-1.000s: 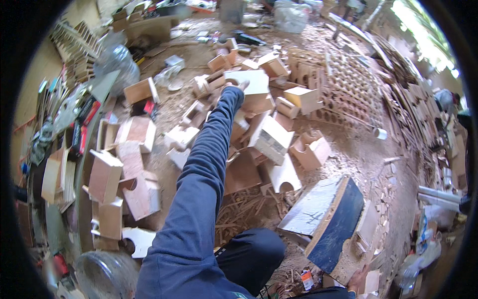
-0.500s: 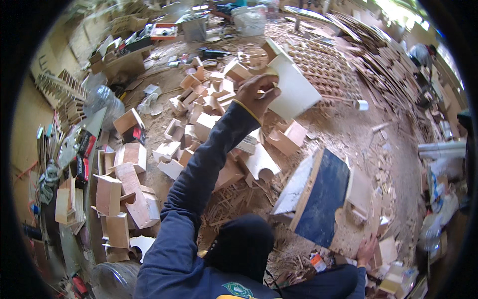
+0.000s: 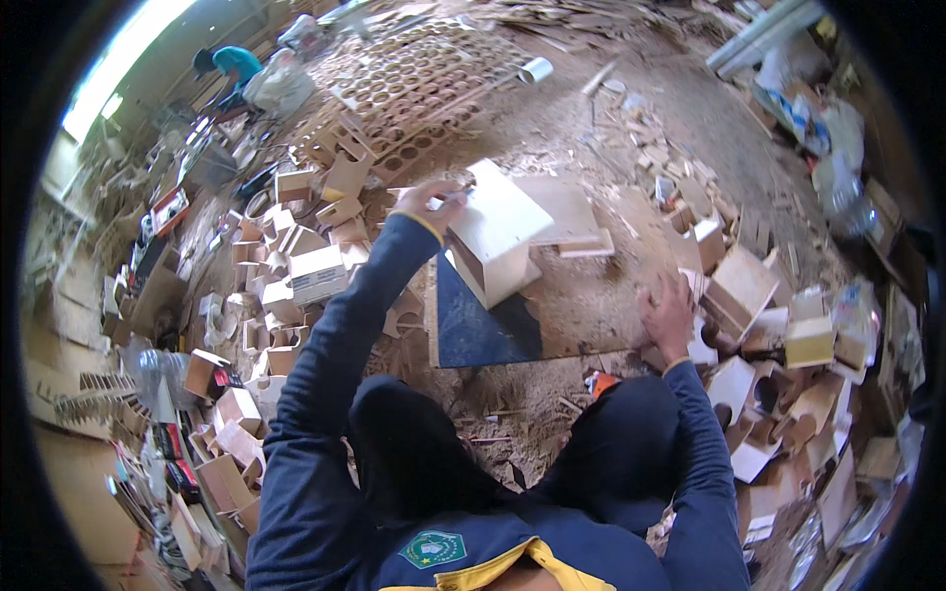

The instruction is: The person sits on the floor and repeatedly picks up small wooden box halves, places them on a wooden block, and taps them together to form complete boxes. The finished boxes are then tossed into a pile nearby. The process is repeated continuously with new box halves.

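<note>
Clock directions run from the middle of the view. A tan floor (image 3: 690, 106) strewn with sawdust and wood chips spreads all around. Between 11 and 12 o'clock lies a large tan wooden panel (image 3: 409, 103) pierced with rows of round holes. Close by at 4 o'clock is a jumbled heap of small open boxes in pale and brown wood (image 3: 736, 382), reaching almost to the right hand (image 3: 670, 310) and crowding that side. A second heap of pale wooden boxes with rounded cut-outs (image 3: 315, 276) spreads from 9 to 10 o'clock, partly covered by the left forearm.

In front of the knees lies a flat wooden board, blue at its near left corner and dusty tan elsewhere (image 3: 488, 330). Toward 10:30 a person in a teal top (image 3: 236, 67) bends low beside a pale plastic sack (image 3: 280, 87). Long grey pipes (image 3: 764, 41) lie between 1 and 2 o'clock.

Just above centre, at 12, an angular pale box of thin wood (image 3: 501, 219) sits tilted over the board, hiding part of it. The left hand (image 3: 434, 205), at 11, grips its left edge between thumb and fingers. The right hand, well apart at 3, has its fingers spread at the board's right edge, holding nothing visible. A short white tube (image 3: 536, 70) lies near 12:30.
</note>
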A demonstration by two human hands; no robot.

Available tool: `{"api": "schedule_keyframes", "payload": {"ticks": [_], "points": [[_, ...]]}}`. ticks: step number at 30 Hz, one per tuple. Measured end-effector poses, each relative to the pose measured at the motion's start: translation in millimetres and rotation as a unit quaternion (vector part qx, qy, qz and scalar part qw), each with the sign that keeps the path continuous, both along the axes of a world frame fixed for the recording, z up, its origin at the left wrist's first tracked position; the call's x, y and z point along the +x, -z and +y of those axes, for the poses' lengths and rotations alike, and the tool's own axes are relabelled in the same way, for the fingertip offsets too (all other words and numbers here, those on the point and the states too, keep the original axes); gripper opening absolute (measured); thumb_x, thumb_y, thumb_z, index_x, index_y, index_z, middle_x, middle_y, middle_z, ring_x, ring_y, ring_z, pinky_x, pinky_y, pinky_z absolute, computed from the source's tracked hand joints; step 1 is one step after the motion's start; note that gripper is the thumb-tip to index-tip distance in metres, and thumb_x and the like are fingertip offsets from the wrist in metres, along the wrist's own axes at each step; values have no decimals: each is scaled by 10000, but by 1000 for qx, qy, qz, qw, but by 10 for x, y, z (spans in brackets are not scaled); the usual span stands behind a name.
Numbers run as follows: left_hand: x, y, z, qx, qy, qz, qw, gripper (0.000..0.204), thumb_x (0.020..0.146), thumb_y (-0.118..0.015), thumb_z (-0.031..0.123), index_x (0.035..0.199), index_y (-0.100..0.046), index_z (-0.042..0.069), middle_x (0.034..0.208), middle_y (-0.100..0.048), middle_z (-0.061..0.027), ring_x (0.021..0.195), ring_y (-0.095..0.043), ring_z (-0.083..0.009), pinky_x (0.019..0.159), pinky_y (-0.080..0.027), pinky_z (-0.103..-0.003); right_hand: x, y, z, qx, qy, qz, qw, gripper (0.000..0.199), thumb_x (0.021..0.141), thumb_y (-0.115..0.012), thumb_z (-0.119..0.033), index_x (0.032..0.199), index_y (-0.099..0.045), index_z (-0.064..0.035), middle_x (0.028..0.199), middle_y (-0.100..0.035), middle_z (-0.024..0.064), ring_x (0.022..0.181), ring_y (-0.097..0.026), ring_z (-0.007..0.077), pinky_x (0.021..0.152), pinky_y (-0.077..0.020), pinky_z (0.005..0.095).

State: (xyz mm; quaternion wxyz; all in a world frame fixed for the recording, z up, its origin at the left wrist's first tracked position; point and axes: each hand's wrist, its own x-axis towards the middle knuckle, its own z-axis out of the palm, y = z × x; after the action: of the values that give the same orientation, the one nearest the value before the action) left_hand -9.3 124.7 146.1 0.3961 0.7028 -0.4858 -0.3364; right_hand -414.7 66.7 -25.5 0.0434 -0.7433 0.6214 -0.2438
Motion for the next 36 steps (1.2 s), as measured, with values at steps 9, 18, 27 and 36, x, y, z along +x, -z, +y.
{"api": "schedule_keyframes", "payload": {"ticks": [9,18,27,36], "points": [[-783,709,481,-190,-10,-219,957,1373,587,-895,163,1525,101,60,1492,-185,-353,1380,-287,-469,1132,-270,-502,25,-158,94,-25,-8,15,1000,575,831,-576,-382,1352,-534,-140,1371,-413,279,1230,-445,430,1025,-362,535],[-441,956,-368,-229,-46,-227,945,1374,577,-866,60,1509,144,42,1479,-260,-328,1367,-323,-435,1149,-269,-426,44,-185,81,-23,0,40,999,551,844,-554,-379,1340,-539,-137,1375,-413,283,1227,-443,434,1034,-353,531],[-340,990,-507,-204,-48,-234,949,1396,582,-879,75,1504,169,55,1475,-291,-315,1342,-375,-433,1122,-332,-423,40,-210,88,-16,-17,62,998,535,879,-549,-381,1368,-530,-163,1394,-404,303,1263,-421,472,1055,-344,551],[-323,1038,-641,-227,-52,-260,937,1366,615,-856,71,1505,180,86,1445,-324,-328,1314,-401,-449,1108,-347,-444,33,-234,93,-8,-26,47,999,532,882,-555,-377,1368,-533,-162,1400,-398,298,1276,-424,461,1047,-352,553]]}}
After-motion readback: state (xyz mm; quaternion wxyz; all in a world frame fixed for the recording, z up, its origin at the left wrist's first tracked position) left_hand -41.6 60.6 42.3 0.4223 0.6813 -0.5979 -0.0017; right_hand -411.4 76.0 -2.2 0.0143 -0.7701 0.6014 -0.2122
